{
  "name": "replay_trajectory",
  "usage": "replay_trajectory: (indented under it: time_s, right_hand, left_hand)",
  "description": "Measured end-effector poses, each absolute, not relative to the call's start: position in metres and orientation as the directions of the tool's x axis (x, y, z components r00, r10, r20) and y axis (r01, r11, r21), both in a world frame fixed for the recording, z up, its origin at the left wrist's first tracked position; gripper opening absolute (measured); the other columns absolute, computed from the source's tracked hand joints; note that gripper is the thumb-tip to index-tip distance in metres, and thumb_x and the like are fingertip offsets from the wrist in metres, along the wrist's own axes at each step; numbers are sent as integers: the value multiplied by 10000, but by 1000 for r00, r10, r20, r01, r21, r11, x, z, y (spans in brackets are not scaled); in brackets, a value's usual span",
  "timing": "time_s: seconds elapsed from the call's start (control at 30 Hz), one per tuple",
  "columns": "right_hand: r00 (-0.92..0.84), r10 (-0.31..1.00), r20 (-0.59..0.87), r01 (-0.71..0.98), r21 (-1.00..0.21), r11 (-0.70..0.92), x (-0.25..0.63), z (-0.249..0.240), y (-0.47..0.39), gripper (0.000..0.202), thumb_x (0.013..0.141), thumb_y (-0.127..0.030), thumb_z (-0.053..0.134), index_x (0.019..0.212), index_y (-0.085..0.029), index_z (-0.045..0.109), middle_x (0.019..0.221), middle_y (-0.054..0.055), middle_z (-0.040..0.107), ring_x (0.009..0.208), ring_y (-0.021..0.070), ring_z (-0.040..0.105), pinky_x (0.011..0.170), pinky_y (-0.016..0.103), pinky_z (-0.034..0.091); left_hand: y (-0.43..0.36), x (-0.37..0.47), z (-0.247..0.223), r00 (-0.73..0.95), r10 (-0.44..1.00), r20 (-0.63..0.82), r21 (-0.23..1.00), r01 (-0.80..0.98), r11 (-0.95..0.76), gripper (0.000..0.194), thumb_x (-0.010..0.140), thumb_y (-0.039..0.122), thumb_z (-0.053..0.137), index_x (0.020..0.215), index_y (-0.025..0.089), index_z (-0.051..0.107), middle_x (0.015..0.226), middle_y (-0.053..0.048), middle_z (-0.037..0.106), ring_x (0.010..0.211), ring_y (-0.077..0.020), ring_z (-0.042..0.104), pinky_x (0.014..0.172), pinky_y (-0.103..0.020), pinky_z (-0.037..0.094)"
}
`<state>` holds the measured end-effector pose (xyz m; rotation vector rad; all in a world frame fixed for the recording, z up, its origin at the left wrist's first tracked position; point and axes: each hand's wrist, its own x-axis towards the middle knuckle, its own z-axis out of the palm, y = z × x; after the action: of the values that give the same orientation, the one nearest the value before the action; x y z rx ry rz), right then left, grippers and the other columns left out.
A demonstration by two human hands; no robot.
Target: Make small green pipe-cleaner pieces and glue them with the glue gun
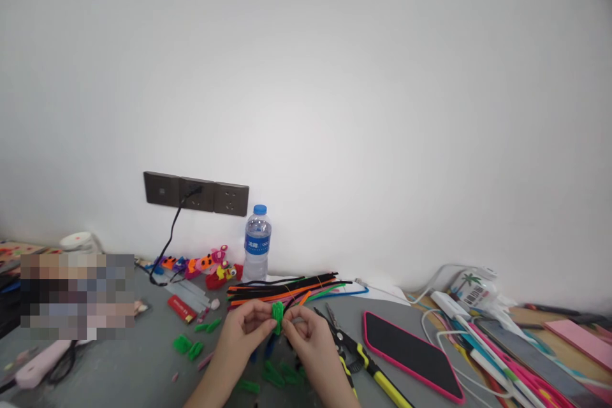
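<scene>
A small folded piece of green pipe cleaner (pixel 277 317) is held up between both hands. My left hand (pixel 251 329) pinches it from the left with thumb and fingers. From the right, my right hand (pixel 306 331) closes its fingertips on its edge. Below the hands, more green pipe cleaner pieces (pixel 273 374) lie on the grey mat, partly hidden by the wrists. Another pair of green pieces (pixel 182 345) rests left of my left forearm. Just behind the hands is a bundle of black, orange, pink and green pipe cleaners (pixel 282 287).
Yellow-handled pliers (pixel 382 382) and a pink-cased phone (pixel 414 354) lie to the right. A water bottle (pixel 258 245) stands by the wall. Farther left are colourful pipe cleaner figures (pixel 205 261), a red-labelled packet (pixel 180 310), and a pale pink tool (pixel 43 363) with a cord.
</scene>
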<state>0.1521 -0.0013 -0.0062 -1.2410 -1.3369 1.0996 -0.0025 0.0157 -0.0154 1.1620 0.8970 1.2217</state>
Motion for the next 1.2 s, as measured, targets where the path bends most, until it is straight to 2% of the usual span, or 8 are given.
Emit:
replay_trajectory:
  time_s: [0.43, 0.6, 0.83, 1.1, 1.2]
  right_hand:
    - [-8, 993, 115, 189, -975, 114, 150, -6, -3, 212, 729, -353, 616, 665, -170, 529, 453, -116, 225, 436, 73, 189, 438, 219, 119]
    - [-12, 993, 121, 154, -981, 122, 150, -4, -3, 224, 726, -347, 653, 653, -169, 538, 455, -114, 235, 429, 68, 196, 434, 216, 121]
    - [3, 992, 128, 30, -991, 128, 151, -1, -3, 296, 726, -419, 689, 685, -171, 532, 473, -110, 262, 442, 68, 205, 438, 206, 125]
    - [20, 991, 132, 75, -989, 130, 150, -6, -2, 318, 710, -439, 705, 670, -162, 556, 468, -108, 249, 448, 72, 216, 446, 210, 144]
    - [22, 993, 118, 86, -990, 116, 150, -4, -1, 312, 692, -431, 703, 648, -168, 541, 459, -115, 227, 442, 70, 198, 446, 214, 135]
  left_hand:
    - [14, -3, 0, 124, 992, 34, 982, -187, -10, 250, 540, 317, 842, 695, 170, 714, 704, -45, 747, 704, -209, 682, 689, -282, 540]
    - [13, -3, 0, 118, 993, 5, 977, -213, 20, 245, 527, 299, 846, 688, 174, 711, 705, -32, 736, 716, -202, 674, 689, -266, 532]
    - [13, -4, -3, 113, 993, 12, 982, -191, 10, 234, 582, 306, 826, 732, 174, 705, 730, -23, 715, 735, -192, 656, 690, -249, 519]
    - [15, -8, -12, 189, 978, 86, 986, -155, -57, 198, 665, 303, 783, 771, 168, 683, 741, -20, 679, 723, -175, 637, 690, -243, 503]
    - [15, -6, -10, 197, 976, 90, 987, -148, -61, 209, 651, 306, 789, 766, 165, 686, 755, -33, 687, 742, -190, 646, 698, -253, 502]
